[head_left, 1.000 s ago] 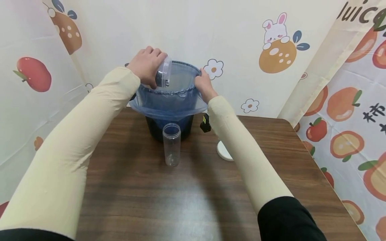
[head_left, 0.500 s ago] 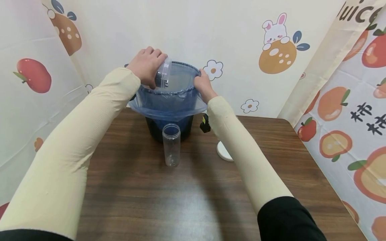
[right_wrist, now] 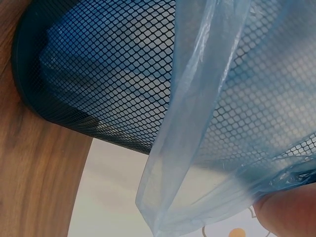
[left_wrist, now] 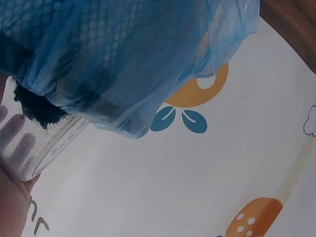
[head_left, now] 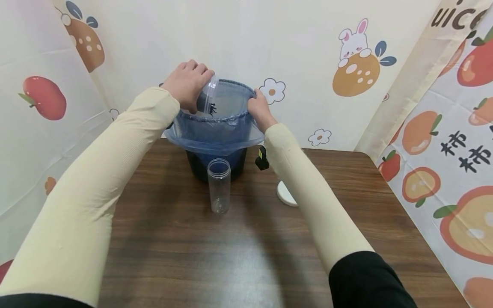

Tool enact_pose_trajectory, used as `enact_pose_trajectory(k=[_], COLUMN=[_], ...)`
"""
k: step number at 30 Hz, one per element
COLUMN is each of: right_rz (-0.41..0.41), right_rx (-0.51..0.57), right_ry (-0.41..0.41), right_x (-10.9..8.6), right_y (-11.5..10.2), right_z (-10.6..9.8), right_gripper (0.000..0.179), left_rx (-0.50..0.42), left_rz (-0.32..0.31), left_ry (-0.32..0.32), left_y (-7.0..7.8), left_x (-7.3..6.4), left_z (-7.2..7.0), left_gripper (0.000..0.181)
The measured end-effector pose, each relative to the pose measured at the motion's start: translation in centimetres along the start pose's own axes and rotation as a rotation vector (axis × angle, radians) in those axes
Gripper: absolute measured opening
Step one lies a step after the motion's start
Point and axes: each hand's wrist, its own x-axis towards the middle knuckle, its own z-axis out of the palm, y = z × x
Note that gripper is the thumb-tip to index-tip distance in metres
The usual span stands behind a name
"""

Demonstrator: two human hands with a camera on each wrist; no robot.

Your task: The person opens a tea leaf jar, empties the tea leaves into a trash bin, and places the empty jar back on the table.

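Observation:
My left hand (head_left: 188, 85) grips a clear plastic jar (head_left: 212, 92), tilted with its mouth over the opening of a wastebasket. Dark matter (left_wrist: 37, 106) lies inside the jar, and thin black strands (head_left: 212, 110) show at its mouth. The black mesh wastebasket (right_wrist: 123, 74) is lined with a blue plastic bag (head_left: 215, 137), folded outward over the rim. At the basket's right side my right hand (head_left: 261, 110) grips the bagged rim; one of its fingers (right_wrist: 289, 212) presses the bag in the right wrist view. The basket's inside is mostly hidden.
An uncapped clear plastic jar (head_left: 219, 188) stands upright on the brown wooden table (head_left: 185, 256), in front of the wastebasket. A white round lid (head_left: 286, 194) lies to its right, partly behind the right forearm. A printed cloth (head_left: 300, 42) hangs behind the basket.
The black strands at the tilted jar's mouth have slid further out over the basket. Both hands keep their places. The printed cloth on the right has shifted left.

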Motion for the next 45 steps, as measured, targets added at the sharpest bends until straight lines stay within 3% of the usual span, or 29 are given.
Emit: enact_pose_trajectory(k=[15,32,45], right_rz=[-0.016,0.002,-0.008], right_rx=[0.003,-0.001,0.002], right_ry=[-0.072,-0.070,-0.073], right_x=[-1.6,-1.5,-1.4], right_y=[0.6,0.5,0.7], right_z=[-1.5,-1.7,-1.6], right_gripper=[0.060,0.059,0.059], left_rx=[-0.017,0.011,0.012], left_rz=[-0.059,-0.039,-0.063], left_ry=[-0.003,-0.018,-0.010], left_y=[2.4,2.5,2.3], left_x=[-1.2,-1.1,-1.1], left_z=[-0.4,-0.6,-0.7], left_gripper=[0.103,0.102,0.103])
